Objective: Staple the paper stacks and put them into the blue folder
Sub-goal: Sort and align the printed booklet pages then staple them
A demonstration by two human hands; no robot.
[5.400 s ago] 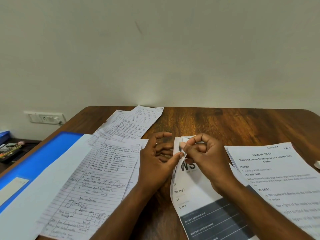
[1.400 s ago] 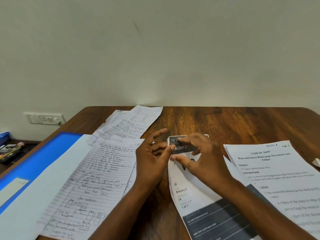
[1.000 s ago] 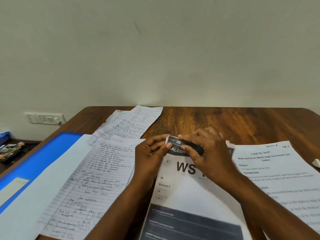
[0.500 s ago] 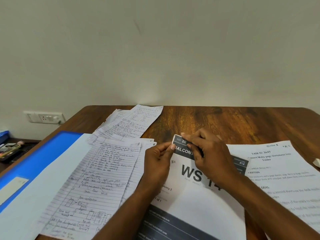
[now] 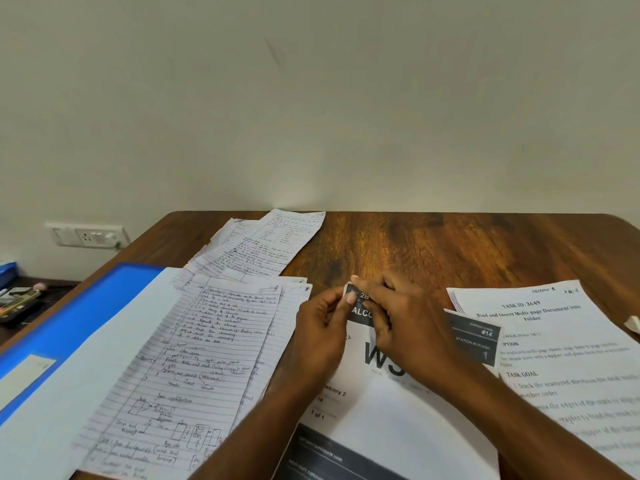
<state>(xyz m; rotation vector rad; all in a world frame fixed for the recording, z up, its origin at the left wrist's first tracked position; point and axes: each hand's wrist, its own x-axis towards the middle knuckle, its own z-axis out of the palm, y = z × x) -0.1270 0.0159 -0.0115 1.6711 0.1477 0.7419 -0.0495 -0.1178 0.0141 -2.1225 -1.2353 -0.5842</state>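
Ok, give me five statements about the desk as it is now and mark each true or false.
1. Both hands pinch the top left corner of the printed sheet. True: the left hand and right hand meet there.
2. The blue folder lies at the right of the desk. False: it lies at the left.
3. A handwritten stack lies left of the hands. True.
4. A stapler sits on the printed sheet. False: none shows there.
5. The task sheet is handwritten. False: it is printed, headed TASK ID 3649.
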